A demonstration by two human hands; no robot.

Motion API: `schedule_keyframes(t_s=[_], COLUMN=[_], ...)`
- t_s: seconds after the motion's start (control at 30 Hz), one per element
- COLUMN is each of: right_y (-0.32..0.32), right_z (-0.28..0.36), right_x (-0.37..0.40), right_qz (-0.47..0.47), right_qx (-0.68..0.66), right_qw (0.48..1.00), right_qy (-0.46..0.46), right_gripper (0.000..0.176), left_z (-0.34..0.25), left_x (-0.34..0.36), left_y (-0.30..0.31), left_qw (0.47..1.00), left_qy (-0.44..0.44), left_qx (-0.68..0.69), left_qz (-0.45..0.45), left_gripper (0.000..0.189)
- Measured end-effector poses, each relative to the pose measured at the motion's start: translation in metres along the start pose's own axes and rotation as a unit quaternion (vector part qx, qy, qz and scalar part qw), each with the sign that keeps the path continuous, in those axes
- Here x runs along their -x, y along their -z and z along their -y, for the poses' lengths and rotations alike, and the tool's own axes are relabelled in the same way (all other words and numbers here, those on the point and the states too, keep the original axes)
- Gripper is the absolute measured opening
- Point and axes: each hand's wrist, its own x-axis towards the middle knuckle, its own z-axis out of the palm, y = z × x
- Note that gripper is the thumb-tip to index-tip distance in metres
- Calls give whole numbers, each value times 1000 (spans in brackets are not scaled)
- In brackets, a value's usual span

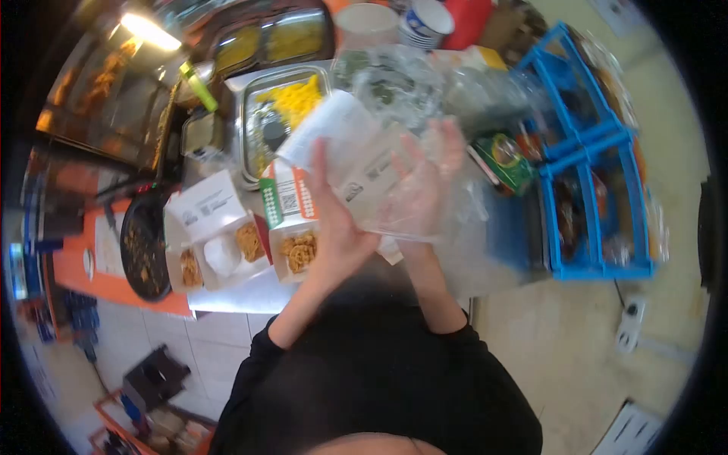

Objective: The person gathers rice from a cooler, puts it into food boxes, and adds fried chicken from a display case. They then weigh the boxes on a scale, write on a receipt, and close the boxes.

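Note:
A pale paper food box [377,176], printed with a logo and a square code, is between my hands, its white flap [334,127] raised at upper left. My left hand [339,231] grips its near left side, one finger up along the edge and the thumb toward the middle. My right hand [426,186] is at its right side, smeared by motion; its finger closure cannot be made out. Left of my left hand stands an open box of fried food [299,250] with a green-and-orange lid [287,196]. Beside it, another open box [212,205] holds white rice [221,256] and fried pieces [249,242].
A metal tray [246,125] with yellow food [296,100] lies behind the boxes. Blue crates [552,208] stand at right near a green packet [504,163]. Clear plastic bags [398,80] and stacked paper cups [426,23] are farther back. A black pan [144,246] sits at left.

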Motion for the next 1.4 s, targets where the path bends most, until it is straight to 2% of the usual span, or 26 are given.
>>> schedule_keyframes(t_s=[0.07, 0.13, 0.23, 0.27, 0.37, 0.43, 0.5, 0.53, 0.57, 0.63, 0.67, 0.77, 0.8, 0.87, 0.9, 0.97, 1.0, 1.07, 1.1, 1.13, 1.17, 1.2, 1.27, 1.3, 1.33, 1.4], right_y=[16, 18, 29, 37, 66, 74, 90, 107, 127, 194, 234, 286, 292, 282, 275, 255, 245, 228, 215, 204, 204, 205, 202, 211, 208, 222], right_z=[-20, -24, -31, -31, -23, -12, 8, 25, 42, 34, 34, 54, 60, 50, 43, 15, -11, -79, -98, -115, -134, -143, -154, -172, -131, -109], right_x=[-3, 2, -1, 0, 12, 34, 58, 65, 63, 6, -31, -79, -92, -97, -95, -121, -141, -173, -181, -187, -193, -195, -206, -220, -206, -212], right_qz=[80, 65, 12, -14, -93, -84, -10, 60, 133, -16, -75, -195, -221, -122, -70, 221, 326, 416, 443, 470, 495, 515, 545, 557, 555, 537], right_qx=[105, 91, 142, 146, 100, 175, 196, 177, 159, 80, 97, 187, 224, 337, 386, 401, 476, 532, 522, 512, 535, 510, 457, 481, 574, 589], right_qw=[982, 990, 981, 981, 989, 978, 980, 982, 976, 997, 992, 963, 949, 925, 901, 882, 801, 708, 691, 674, 627, 633, 649, 595, 530, 517], right_qy=[133, 90, 129, 128, 63, 75, 35, -12, -60, -9, -4, -2, -1, 122, 183, 108, 159, 207, 230, 252, 276, 273, 270, 324, 284, 312], right_gripper=[59, 58, 54, 53, 53, 52, 48, 45, 42, 35, 33, 31, 31, 28, 27, 22, 19, 20, 20, 21, 24, 22, 17, 16, 17, 20], left_z=[2, 7, 17, 12, 10, 4, 2, -5, -16, -40, -54, -61, -63, -63, -76, -68, -74, -58, -52, -49, -44, -45, -46, -45, -46, -52], left_x=[-11, -19, -34, -41, -45, -50, -61, -64, -63, -47, -41, -27, -23, -3, 12, 63, 87, 154, 186, 207, 224, 238, 239, 236, 233, 221], left_y=[-8, -24, -53, -69, -111, -134, -155, -165, -174, -188, -193, -201, -195, -175, -158, -147, -147, -162, -174, -183, -190, -192, -201, -203, -200, -192], left_qw=[999, 996, 998, 993, 985, 987, 988, 995, 998, 975, 967, 964, 977, 942, 904, 838, 823, 827, 817, 827, 831, 831, 884, 899, 892, 862], left_qy=[-23, -51, 31, -41, -118, -111, -97, -56, -32, 23, 45, 45, 16, 120, 190, 250, 303, 405, 456, 462, 470, 481, 449, 427, 436, 443], left_qx=[-14, -31, -26, -62, -115, -112, -110, -80, -31, 70, 61, 96, 79, 266, 351, 460, 460, 386, 352, 319, 285, 249, 71, -20, -98, -247], left_qz=[-37, -66, -56, -89, -42, -36, -41, -33, 50, 211, 244, 242, 197, 165, 155, 158, 138, 56, 15, -36, -83, -126, -109, -91, -65, 0], left_gripper=[107, 103, 93, 79, 78, 79, 80, 82, 87, 100, 107, 107, 104, 97, 95, 92, 90, 87, 86, 85, 84, 84, 86, 87, 89, 92])
